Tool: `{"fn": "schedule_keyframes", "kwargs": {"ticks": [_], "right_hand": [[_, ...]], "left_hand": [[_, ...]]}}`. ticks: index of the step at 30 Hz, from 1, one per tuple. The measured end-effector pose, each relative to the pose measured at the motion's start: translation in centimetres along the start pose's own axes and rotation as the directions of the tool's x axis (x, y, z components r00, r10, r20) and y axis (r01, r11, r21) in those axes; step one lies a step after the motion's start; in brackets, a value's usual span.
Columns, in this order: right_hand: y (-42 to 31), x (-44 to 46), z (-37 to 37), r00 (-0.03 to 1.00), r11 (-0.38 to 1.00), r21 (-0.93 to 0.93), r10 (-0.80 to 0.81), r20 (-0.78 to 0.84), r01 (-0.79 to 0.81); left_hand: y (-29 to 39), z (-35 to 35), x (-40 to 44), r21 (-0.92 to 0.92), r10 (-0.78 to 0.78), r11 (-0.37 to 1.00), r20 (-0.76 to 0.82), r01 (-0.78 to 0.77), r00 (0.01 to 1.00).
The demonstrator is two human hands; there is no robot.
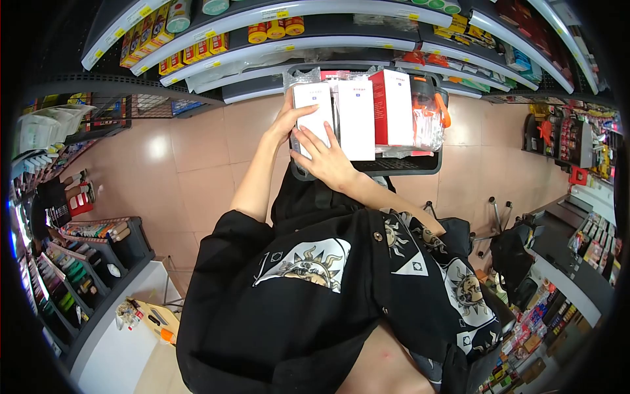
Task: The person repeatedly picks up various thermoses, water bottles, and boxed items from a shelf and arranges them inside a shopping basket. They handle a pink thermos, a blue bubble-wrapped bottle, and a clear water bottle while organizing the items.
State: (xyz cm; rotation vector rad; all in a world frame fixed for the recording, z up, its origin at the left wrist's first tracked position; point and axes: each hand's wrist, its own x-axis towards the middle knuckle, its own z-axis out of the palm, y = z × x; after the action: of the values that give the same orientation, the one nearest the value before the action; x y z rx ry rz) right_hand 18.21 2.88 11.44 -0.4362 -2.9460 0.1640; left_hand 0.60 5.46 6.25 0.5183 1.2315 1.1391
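Observation:
A white box with small print on its top stands at the left end of a black basket. My left hand grips its left side, the thumb lying across the front face and the other fingers partly hidden behind. Spread over the lower front of the same box, my right hand touches it with fingers apart. Just right of it is a second white box. Farther along the basket come a red and white box and a clear package with an orange and black top.
Shelves with packaged goods curve across the area beyond the basket. A display rack is at the left and a dark counter at the right. Chair legs stand on the tiled floor. Another person is at far left.

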Motion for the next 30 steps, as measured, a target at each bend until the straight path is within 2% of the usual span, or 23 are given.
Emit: {"fn": "schedule_keyframes", "kwargs": {"ticks": [7,9,10,12,16,18,22,24,25,27,28,30], "right_hand": [[-0.5,-0.1,1.0,1.0,0.997,0.077,0.023,-0.019,-0.021],[-0.7,0.0,1.2,0.999,0.996,0.081,0.031,-0.015,-0.03],[-0.7,0.1,1.2,0.999,0.996,0.084,0.041,-0.008,-0.04],[-0.8,0.0,1.2,0.999,0.996,0.079,0.046,0.028,-0.048],[-0.9,0.2,1.3,0.997,0.996,0.073,0.036,0.067,-0.041],[-0.9,0.3,1.3,0.997,0.996,0.075,0.036,0.07,-0.041],[-1.0,0.4,1.3,0.996,0.997,0.07,0.032,0.078,-0.038],[-0.9,0.5,1.3,0.996,0.995,0.092,0.042,0.077,-0.049],[-1.0,0.5,1.3,0.996,0.992,0.115,0.048,0.074,-0.057],[-1.2,0.6,1.4,0.996,0.989,0.121,0.073,0.049,-0.079],[-1.4,0.7,1.5,0.995,0.986,0.133,0.095,0.025,-0.097],[-1.6,1.0,1.7,0.992,0.981,0.149,0.123,0.012,-0.123]], "left_hand": [[-0.5,0.2,0.0,0.077,0.07,0.994,0.026,-0.071,0.997],[-1.7,0.0,0.4,-0.028,0.11,0.993,-0.06,-0.112,0.992],[-2.3,-0.3,0.8,-0.026,0.108,0.994,-0.059,-0.11,0.992],[-2.9,-0.8,1.4,0.012,0.227,0.974,-0.097,-0.226,0.969],[-3.0,-1.2,1.6,-0.057,0.19,0.979,-0.102,-0.196,0.976],[-2.7,-1.3,1.6,-0.263,0.048,0.962,-0.096,-0.072,0.994],[-2.7,-1.3,1.3,-0.125,0.066,0.989,-0.112,-0.08,0.991],[-2.7,-1.0,1.4,-0.007,0.162,0.986,-0.145,-0.165,0.976],[-2.6,-0.9,1.4,-0.006,0.163,0.986,-0.141,-0.166,0.977],[-2.6,-0.7,1.3,-0.204,0.167,0.962,-0.098,-0.184,0.981],[-2.5,-0.8,1.1,-0.2,0.167,0.963,-0.094,-0.183,0.981],[-2.5,-0.8,0.9,-0.328,0.081,0.941,-0.013,-0.081,0.997]]}}
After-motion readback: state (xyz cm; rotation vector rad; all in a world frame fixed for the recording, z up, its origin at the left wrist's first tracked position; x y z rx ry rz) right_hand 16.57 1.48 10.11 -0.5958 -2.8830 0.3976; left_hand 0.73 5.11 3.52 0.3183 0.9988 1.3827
